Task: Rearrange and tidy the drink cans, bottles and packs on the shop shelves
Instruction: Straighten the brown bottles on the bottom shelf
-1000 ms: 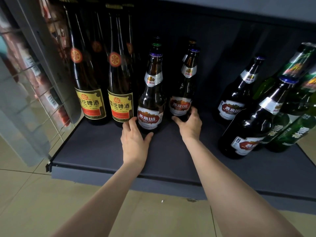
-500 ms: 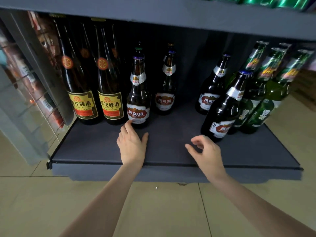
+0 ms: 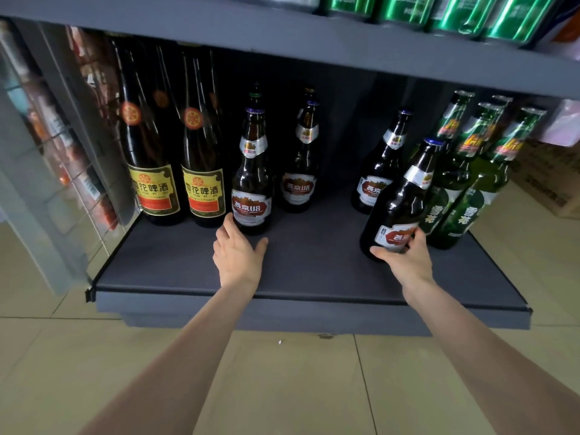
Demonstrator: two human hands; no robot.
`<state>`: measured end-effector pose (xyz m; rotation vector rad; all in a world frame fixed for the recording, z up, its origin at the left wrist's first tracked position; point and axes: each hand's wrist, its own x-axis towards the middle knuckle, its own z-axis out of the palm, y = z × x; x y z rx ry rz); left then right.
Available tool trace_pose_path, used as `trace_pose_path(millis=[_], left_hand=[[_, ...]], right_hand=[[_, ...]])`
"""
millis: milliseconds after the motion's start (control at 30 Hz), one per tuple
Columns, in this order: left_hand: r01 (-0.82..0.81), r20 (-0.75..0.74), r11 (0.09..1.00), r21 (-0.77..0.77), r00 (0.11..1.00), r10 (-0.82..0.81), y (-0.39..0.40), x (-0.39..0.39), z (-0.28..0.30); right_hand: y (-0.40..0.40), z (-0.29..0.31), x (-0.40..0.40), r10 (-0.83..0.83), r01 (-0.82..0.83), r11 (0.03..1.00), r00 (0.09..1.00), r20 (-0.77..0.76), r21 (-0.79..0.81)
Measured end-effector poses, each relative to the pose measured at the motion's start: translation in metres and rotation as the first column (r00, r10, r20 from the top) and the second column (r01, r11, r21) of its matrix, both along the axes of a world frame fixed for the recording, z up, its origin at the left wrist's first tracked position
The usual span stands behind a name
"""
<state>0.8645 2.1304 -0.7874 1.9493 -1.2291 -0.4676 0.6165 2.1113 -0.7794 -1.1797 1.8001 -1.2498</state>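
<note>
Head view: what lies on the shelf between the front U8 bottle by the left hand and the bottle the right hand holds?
Only bare dark shelf lies between the front U8 bottle and the held bottle in the head view; another U8 bottle stands further back.

A dark grey bottom shelf just above a tiled floor carries upright beer bottles: tall yellow-labelled bottles at left, brown red-labelled bottles in the middle, green bottles at right.

The two tall yellow-labelled bottles are showing "花啤酒" and "HUA PI JIU". The brown bottle is reading "U8". A green can above is perhaps reading "330ml".
</note>
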Motion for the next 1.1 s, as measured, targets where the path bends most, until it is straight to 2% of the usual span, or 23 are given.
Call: trace_pose_path(millis=[233, 333, 500, 667, 900, 1100], left_hand=[[-0.134, -0.179, 0.991, 0.01, 0.975, 0.134, -0.023, 0.005, 0.005], [-0.143, -0.136, 0.99, 0.012, 0.98, 0.144, -0.03, 0.001, 0.002], [-0.119, -0.035, 0.993, -0.015, 0.992, 0.119, -0.034, -0.003, -0.011], [-0.197, -0.056, 0.979, -0.047, 0.979, 0.195, -0.037, -0.006, -0.014], [-0.245, -0.026, 0.966, -0.077, 0.97, 0.243, -0.037, -0.009, -0.018], [-0.261, -0.015, 0.962, -0.081, 0.965, 0.261, -0.038, -0.01, -0.018]], right_hand=[[-0.008, -0.002, 0.041, 0.006, -0.021, 0.996, 0.985, -0.17, -0.09], [-0.019, -0.005, 0.07, 0.047, -0.071, 0.992, 0.975, -0.218, -0.101], [-0.036, -0.002, 0.108, 0.129, -0.137, 0.99, 0.943, -0.305, -0.008], [-0.044, -0.008, 0.126, 0.106, -0.119, 0.993, 0.921, -0.376, -0.011], [-0.039, -0.025, 0.116, 0.209, -0.259, 0.958, 0.926, -0.314, -0.126], [-0.04, -0.029, 0.113, 0.182, -0.247, 0.948, 0.938, -0.295, -0.199]])
